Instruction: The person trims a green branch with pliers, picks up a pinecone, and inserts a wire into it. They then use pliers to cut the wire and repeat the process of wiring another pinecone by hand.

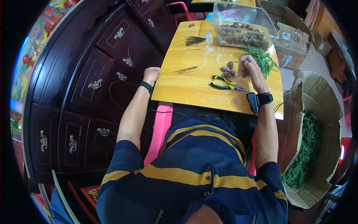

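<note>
taking the table's middle as our clock's centre, we see the dark cabinet (112, 56) filling 8 to 11 o'clock, its drawers and doors shut and fitted with silvery handles. our yellow table (179, 89) sits just beside it. at 4 o'clock, off the table, stands an open carton (328, 100) with a heap of greens (304, 149) inside. on the table at 1 o'clock we have a clear tub (242, 16), holding many brown cones (244, 35). a pink chair arm (160, 130) shows at 7 o'clock, below the table's edge. green sprigs (264, 64) lie at 3 o'clock, near the tub.

our right hand (254, 74) is also at 3 o'clock, curled nearly closed beside the sprigs; its fingers hide the palm, so we cannot tell whether it has hold of anything. our left hand (151, 75), at 9 o'clock by the table's edge, is curled in too, and we cannot tell what is inside it.

the pliers (223, 83) lie at 5 o'clock, their yellow-and-black handles spread, tips toward 4. dark wires (195, 40) are bunched at 11 o'clock, with thinner strands (186, 70) at 9. smallest are the loose cones (225, 69), clustered at 3 between pliers and sprigs, and a lone cone (191, 25) at 11.
</note>
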Motion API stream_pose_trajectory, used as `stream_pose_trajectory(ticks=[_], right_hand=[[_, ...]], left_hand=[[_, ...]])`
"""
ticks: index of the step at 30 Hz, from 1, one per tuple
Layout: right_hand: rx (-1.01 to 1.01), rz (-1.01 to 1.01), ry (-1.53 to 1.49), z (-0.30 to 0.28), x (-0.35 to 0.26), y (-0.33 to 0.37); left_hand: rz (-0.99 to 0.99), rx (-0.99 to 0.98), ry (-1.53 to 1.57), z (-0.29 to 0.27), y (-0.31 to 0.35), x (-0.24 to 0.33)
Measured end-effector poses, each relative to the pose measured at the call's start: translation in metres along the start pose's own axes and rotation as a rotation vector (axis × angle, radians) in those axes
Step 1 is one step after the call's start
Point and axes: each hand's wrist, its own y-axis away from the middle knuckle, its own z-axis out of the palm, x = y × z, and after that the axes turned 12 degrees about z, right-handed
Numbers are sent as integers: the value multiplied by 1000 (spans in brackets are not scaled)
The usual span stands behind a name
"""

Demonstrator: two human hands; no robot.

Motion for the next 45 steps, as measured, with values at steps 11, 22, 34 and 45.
stream_pose_trajectory(ticks=[11, 22, 34, 45], right_hand=[[-67, 1, -3, 2, 4, -5], [-71, -10, -31, 1, 7, -7], [-223, 39, 4, 22, -9, 26], [-379, 117, -95, 55, 6, 64]], left_hand=[[-38, 255, 98, -6, 16, 4], [-145, 43, 148, -4, 34, 2], [-256, 101, 170, -20, 27, -6], [157, -100, 115, 48, 99, 107]])
